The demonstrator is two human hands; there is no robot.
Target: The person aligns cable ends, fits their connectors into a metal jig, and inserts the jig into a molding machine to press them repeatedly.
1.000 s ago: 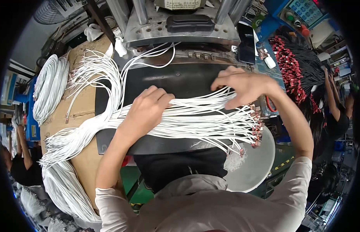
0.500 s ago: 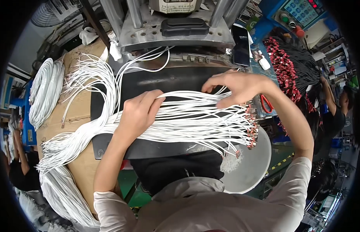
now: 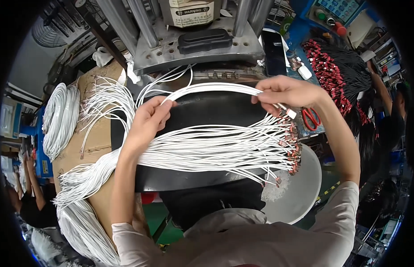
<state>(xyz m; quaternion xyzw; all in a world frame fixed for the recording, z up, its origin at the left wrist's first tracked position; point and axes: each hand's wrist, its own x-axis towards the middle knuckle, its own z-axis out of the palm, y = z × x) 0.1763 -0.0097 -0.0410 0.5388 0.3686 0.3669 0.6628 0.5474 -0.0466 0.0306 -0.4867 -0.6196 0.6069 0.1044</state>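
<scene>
A few white cables arch above the black work surface, held between my two hands. My left hand pinches them toward their left part, thumb against fingers. Near their right ends my right hand is closed round them, and small metal-and-white connectors stick out below its fingers. Beneath lies a thick bundle of white cables, spread flat, its copper-coloured connector ends at the right edge. The bundle's left part narrows behind my left forearm. Whether the held cables join it there is hidden.
A metal press stands at the back, with a phone beside it. Red-handled scissors and a pale bowl are at the right. Coiled white cables lie left; black cables with red ends lie far right. Other people work nearby.
Both hands have risen off the bundle, lifting a few cables into an arch. My left hand has moved slightly left, my right hand slightly right, and its fingers have closed.
</scene>
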